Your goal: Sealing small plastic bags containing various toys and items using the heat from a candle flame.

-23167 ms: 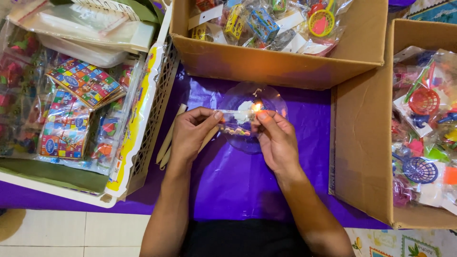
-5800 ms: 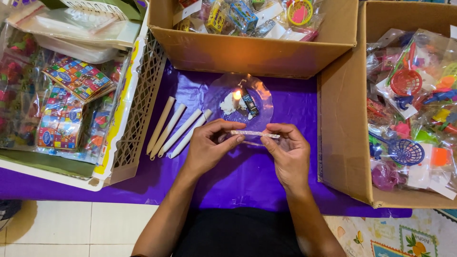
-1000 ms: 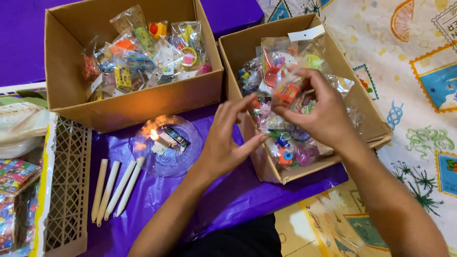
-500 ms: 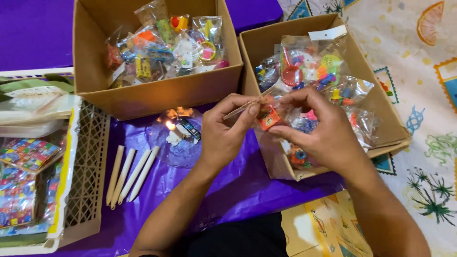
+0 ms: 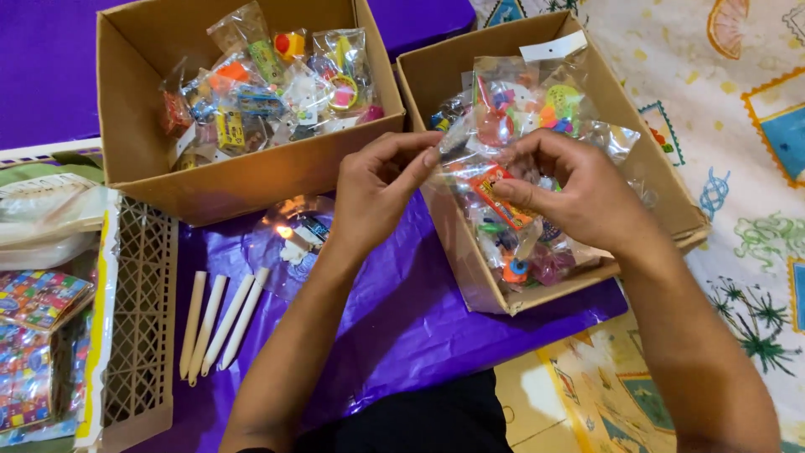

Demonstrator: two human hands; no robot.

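My left hand point(image 5: 379, 186) and my right hand point(image 5: 570, 189) together pinch a clear plastic bag of small colourful toys point(image 5: 500, 186) by its top edge, above the right cardboard box point(image 5: 662, 180). That box holds more clear toy packets. A small lit candle in a clear glass dish point(image 5: 292, 235) stands on the purple sheet point(image 5: 394, 327), just left of my left wrist. Several pale sticks point(image 5: 220, 323) lie side by side on the sheet below the dish.
A second cardboard box point(image 5: 134, 134) at the back left is full of toy packets. A beige lattice basket point(image 5: 134, 319) with colourful booklets sits at the far left. A patterned mat point(image 5: 746, 101) covers the floor on the right.
Both hands have come together on one toy bag over the right box, fingers now pinching its top. The view has shifted slightly left.
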